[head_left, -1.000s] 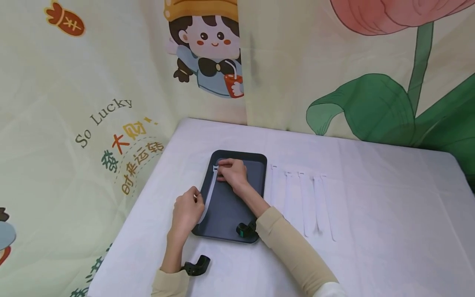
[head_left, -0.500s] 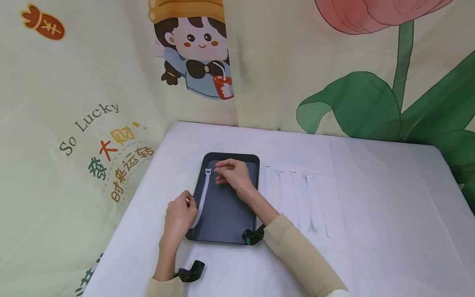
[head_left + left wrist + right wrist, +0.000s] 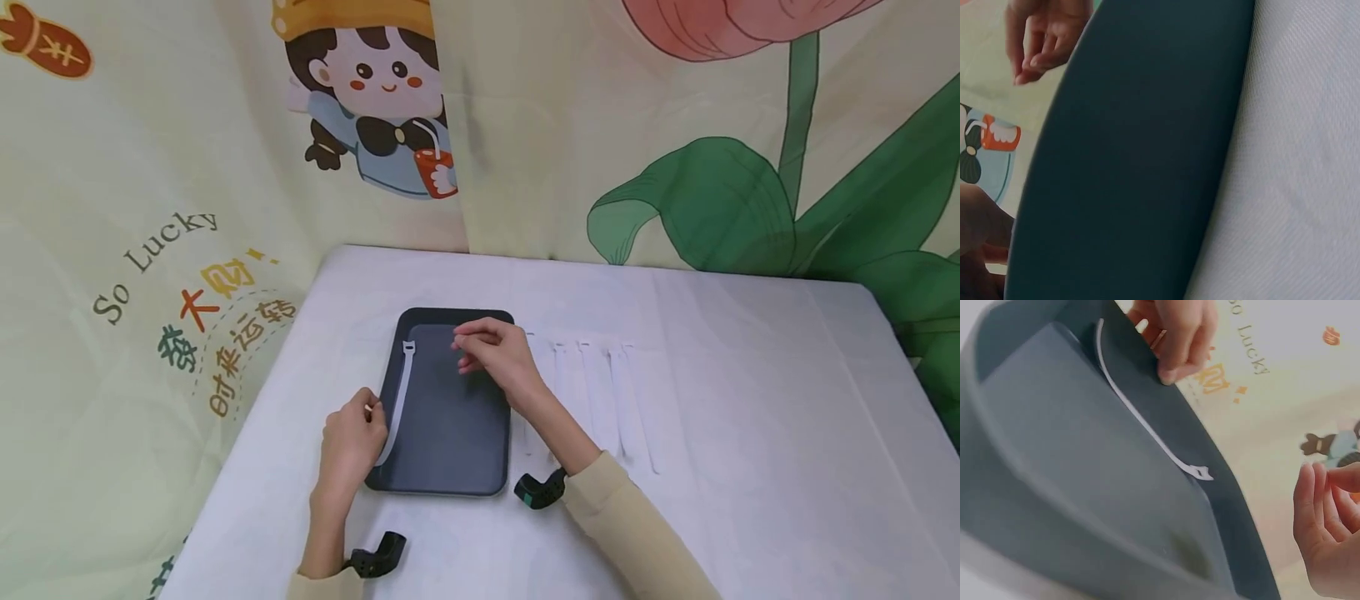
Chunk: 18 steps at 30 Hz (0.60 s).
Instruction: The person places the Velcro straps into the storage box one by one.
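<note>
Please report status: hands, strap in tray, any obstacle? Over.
Left hand gripping tray. Right hand above it, visibly empty. White strap inside, along left side. No obstacle visible.

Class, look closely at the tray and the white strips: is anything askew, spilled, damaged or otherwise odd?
Nothing looks spilled or damaged. One mild oddity: in the head view, the white strip bows along the left side of the dark tray, whereas the strips on the table look fairly straight.

You have two hands, two black wrist cameras, one dark-grey rectangular tray and six thin white straps, one inside it, five on the white table.
</note>
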Each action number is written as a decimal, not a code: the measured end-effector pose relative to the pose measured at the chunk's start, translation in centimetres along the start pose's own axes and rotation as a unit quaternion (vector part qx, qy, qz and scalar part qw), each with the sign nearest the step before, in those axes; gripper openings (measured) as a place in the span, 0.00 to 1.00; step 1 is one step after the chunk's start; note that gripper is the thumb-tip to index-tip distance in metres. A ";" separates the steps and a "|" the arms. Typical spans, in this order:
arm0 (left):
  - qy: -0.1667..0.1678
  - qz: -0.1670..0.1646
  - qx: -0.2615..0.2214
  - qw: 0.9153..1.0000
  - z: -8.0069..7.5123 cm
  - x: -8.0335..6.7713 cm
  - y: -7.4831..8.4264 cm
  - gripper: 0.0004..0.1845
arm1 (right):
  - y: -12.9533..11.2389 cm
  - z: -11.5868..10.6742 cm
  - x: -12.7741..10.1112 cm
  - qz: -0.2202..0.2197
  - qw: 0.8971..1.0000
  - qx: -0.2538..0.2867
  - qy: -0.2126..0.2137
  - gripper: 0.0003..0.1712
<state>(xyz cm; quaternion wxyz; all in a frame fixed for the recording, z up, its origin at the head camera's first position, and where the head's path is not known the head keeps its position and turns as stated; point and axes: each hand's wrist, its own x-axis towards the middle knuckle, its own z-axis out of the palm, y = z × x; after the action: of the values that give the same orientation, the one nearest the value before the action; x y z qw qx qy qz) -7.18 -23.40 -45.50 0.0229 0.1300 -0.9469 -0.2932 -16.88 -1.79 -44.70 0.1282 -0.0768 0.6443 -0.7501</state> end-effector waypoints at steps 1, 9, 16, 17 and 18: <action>0.001 0.000 0.001 1.000 -0.1 0.0 0.0 0.07 | -0.2 -0.4 -0.2 -0.002 1.000 -0.001 0.004 0.11; -0.004 0.002 0.006 1.000 -0.4 0.1 0.1 0.07 | -0.7 -3.7 -1.3 -0.010 0.998 -0.025 0.064 0.09; -0.013 0.000 0.004 1.000 -0.2 0.3 -0.1 0.07 | -0.3 -6.8 -1.7 -0.002 0.989 -0.063 0.136 0.13; -0.014 0.000 0.003 1.000 -0.2 0.3 -0.1 0.08 | -0.2 -7.2 -1.7 0.005 0.987 -0.065 0.146 0.13; -0.015 0.000 0.003 1.000 -0.2 0.3 -0.1 0.08 | -0.2 -7.7 -1.7 0.012 0.986 -0.068 0.154 0.14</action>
<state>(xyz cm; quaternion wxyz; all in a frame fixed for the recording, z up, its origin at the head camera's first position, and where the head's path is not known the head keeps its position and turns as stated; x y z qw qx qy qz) -7.42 -23.66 -45.41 0.0078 0.1258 -0.9479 -0.2926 -17.37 6.00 -45.61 0.0307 0.0392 0.7070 -0.7055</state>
